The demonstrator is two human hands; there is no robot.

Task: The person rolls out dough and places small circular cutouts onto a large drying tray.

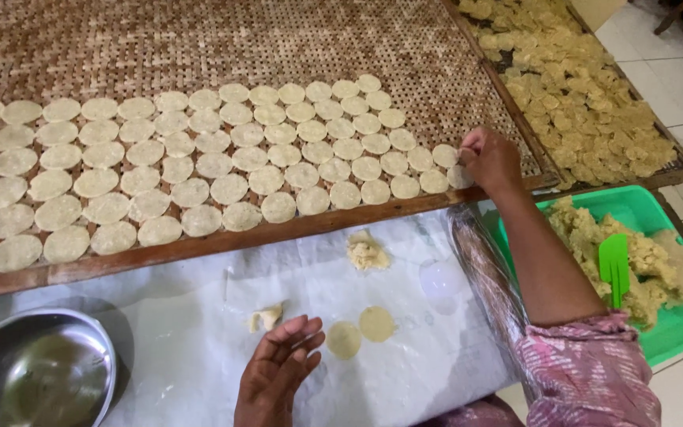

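At the near right corner of the woven bamboo tray, your right hand has its fingertips pinched together on a thin dough disc, which sits at the end of the front rows, touching its neighbours and close to the tray's wooden frame. Your left hand rests flat on the white plastic sheet, fingers spread and holding nothing, just beside two more flattened discs. These discs look very light, soft and limp; judging by their thinness they probably tear or fold if you lift them by one edge alone, and they may cling to the sheet. You do best to slide fingertips under the rim and support as much of the underside as you can, keeping each one level. Small dough lumps lie further up the sheet, a steel bowl stands at your left, and a green tub with a heap of dough and a green scraper is on your right.
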